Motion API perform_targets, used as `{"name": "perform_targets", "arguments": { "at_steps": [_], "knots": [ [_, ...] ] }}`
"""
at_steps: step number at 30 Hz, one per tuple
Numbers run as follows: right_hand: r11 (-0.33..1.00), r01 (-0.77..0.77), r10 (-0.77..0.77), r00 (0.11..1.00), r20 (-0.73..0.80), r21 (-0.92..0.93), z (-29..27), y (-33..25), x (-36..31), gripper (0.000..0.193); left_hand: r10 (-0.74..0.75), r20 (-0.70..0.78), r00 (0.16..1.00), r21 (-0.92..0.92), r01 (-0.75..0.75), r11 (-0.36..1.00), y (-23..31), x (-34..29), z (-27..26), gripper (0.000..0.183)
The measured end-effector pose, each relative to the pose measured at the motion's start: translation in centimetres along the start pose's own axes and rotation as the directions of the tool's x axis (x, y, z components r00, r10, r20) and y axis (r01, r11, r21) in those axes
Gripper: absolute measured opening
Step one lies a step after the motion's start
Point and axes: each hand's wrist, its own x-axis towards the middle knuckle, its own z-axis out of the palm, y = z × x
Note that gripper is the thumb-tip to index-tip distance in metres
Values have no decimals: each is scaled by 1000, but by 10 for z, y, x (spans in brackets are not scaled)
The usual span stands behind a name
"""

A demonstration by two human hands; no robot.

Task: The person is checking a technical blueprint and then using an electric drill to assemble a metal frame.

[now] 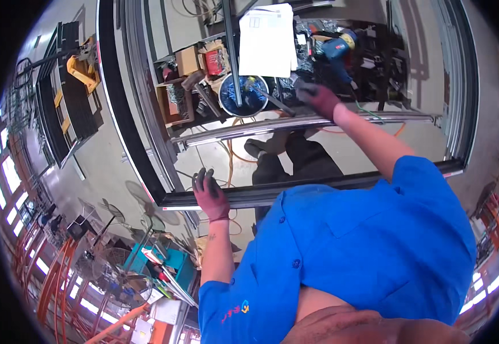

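Gloves of dark red cover both hands. Left hand [209, 192] lies with fingers spread and open on the near dark rail of a large metal frame [295, 189], close to that frame's near left corner. Right hand [317, 97] reaches out over a silvery bar [295, 123] that crosses the frame, and sits closed at the end of a thin dark rod [272, 98]; whether it truly grips the rod I cannot tell. The rod's other end points toward a round blue tub [243, 94] full of small metal bits. Beyond the bar stands a cluttered desk [172, 112] with a blue power drill [338, 49], a white sheet of paper [267, 40] and a small cardboard box [187, 60]. An orange cable [232, 152] runs over the floor inside the frame.
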Motion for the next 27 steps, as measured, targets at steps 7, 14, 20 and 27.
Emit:
{"name": "perform_targets", "arguments": {
  "at_steps": [7, 14, 20, 27],
  "knots": [
    [760, -534, 407, 835, -370, -370, 19, 29, 178, 81, -32, 70, 997, 17, 30, 999, -1, 3, -2, 39],
    [760, -649, 528, 594, -607, 26, 43, 12, 208, 106, -104, 61, 993, 13, 103, 995, 1, 14, -2, 41],
    [812, -577, 394, 658, -642, -92, 36, 60, 238, 85, -69, 40, 997, -57, 71, 996, -7, 15, -3, 48],
    [886, -437, 355, 855, -378, -156, -2, 50, 245, 84, -100, -8, 995, -51, 99, 994, -11, 4, -4, 47]
  ]
}}
